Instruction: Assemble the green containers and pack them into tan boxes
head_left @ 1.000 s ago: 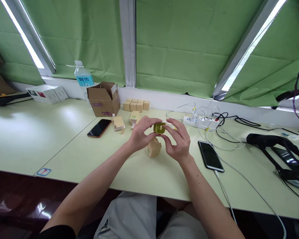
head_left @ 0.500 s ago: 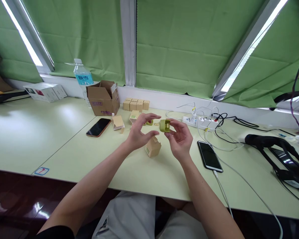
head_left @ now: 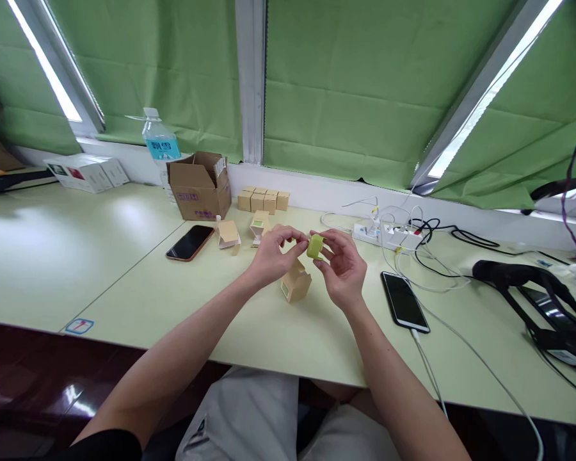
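Observation:
My right hand (head_left: 342,264) holds a small olive-green case (head_left: 315,246) between thumb and fingers, above the table. The case has rounded corners, and its smooth side faces me. At its left edge, my left hand (head_left: 279,254) is closed, with thumb and forefinger pinched against the rim. An opened small cardboard box (head_left: 296,285) stands on the table just below my hands. Behind my left hand is another opened small box (head_left: 260,225), partly covered by my fingers. A third opened box (head_left: 228,234) lies farther left.
Several closed small boxes (head_left: 263,200) sit in rows by the wall, beside a larger open carton (head_left: 200,187) and a water bottle (head_left: 161,150). Phones lie left (head_left: 191,243) and right (head_left: 405,302). A power strip (head_left: 388,235) with tangled cables is at the back right.
My left hand has closed from an open curve to a pinch at the case's left edge. The case has turned in my right hand, so its hollow side no longer faces me.

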